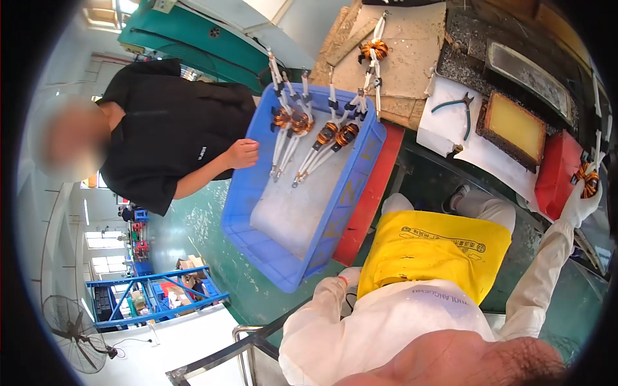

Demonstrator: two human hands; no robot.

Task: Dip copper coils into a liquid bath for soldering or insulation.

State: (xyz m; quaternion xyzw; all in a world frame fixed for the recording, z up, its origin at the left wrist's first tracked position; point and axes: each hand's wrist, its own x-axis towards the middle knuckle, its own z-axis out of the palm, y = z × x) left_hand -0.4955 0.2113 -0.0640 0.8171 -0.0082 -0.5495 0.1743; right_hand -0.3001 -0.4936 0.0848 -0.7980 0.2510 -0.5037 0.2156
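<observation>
At the far left a co-worker in a black shirt (170,122) stands beside a blue plastic crate (270,248), with one hand (243,153) resting on the crate's left rim. The crate lies tilted over a red bin (372,199), and at its upper end lie several copper-wound coils with long white leads (309,132). Above the crate, one more coil (374,49) sits on a sheet of worn cardboard (405,58).

The person's left hand (349,276), in a white glove, hangs low against the yellow apron (431,254), just below the crate's lower corner; its fingers curl inward, but I cannot tell whether they hold anything.

Further right on the desk (489,157), green-handled pliers (458,106) lie on white paper, next to a yellow block in a dark crusted tray (513,127). A red box (557,172) stands beyond that.

At the far right the gloved right hand (581,201) is raised at arm's length, its fingers closed around a copper-wound coil (587,179) whose white leads stick upward; this coil is near the right edge of the red box, well apart from those in the crate
</observation>
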